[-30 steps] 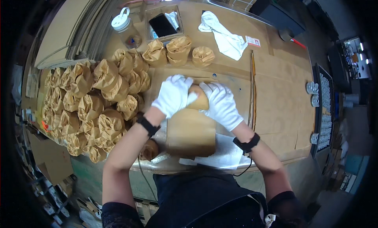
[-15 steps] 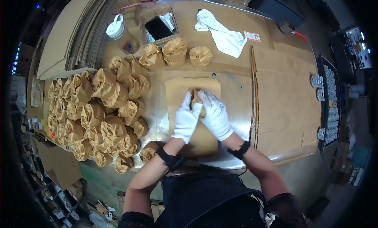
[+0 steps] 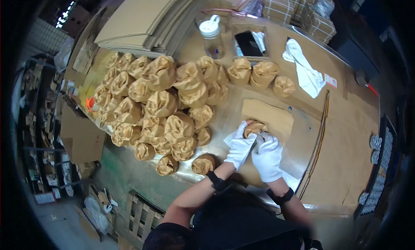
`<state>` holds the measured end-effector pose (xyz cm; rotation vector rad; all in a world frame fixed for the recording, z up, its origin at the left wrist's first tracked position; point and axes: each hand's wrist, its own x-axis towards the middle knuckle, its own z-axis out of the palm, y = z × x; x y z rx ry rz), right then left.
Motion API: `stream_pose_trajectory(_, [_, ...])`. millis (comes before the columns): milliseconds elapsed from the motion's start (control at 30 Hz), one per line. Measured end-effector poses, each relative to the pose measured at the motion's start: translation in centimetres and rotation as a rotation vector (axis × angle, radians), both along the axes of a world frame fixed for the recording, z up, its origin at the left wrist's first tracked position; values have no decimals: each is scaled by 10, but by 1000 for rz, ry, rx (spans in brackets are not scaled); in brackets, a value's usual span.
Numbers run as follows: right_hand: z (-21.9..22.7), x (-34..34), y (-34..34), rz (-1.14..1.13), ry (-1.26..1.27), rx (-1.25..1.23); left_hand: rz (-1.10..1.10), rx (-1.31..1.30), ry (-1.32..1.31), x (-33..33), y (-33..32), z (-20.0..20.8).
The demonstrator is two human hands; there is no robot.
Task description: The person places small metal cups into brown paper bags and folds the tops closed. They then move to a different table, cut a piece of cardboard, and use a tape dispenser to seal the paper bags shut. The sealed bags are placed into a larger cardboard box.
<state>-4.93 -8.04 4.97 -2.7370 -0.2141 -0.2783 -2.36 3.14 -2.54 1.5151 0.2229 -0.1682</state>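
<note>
Grip, left hand (image 3: 239,148): white-gloved, closed round the left side of a small brown paper bundle (image 3: 256,128). Grip, right hand (image 3: 267,157): white-gloved, fingers curled at the bundle's near right side; contact hidden, so whether it pinches the paper cannot be told.

Bundle, position: right of the stock, above a flat brown paper sheet (image 3: 269,113) on the metal table (image 3: 233,104).

Risks, judged: folds springing loose, should the left hand slacken; paper tearing, should the right fingers press too hard; lone wrapped bundle (image 3: 203,164) near the table's near edge, liable to be knocked off by a swing of the left forearm (image 3: 196,196) just beside it.

Stock, left: many crumple-topped wrapped bundles (image 3: 161,104), packed close; a bump could topple those at the near edge.

Far side: three wrapped bundles in a row (image 3: 264,75); clear bottle with white lid (image 3: 212,44); dark phone (image 3: 247,43) in a shallow box; white cloth (image 3: 302,68).

Right: brown cardboard (image 3: 346,142); small clear jars (image 3: 375,142) at the edge.
</note>
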Motion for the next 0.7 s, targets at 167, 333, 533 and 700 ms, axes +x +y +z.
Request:
stream_pose_trajectory(167, [45,2,-24,50,-147,289,26,82,-124,-7,72,94])
stream_pose_trajectory(333, [18,-13,-106,-268,11,538,213,-39,-225,9,207,217])
stream_pose_trajectory(533, [-33,-45,-192,-639,298,951,541,237,-19,119,334,209])
stream_pose_trajectory(700, [-47,-100,-325,-1026,83,701,568,1315,-578,95,326,180])
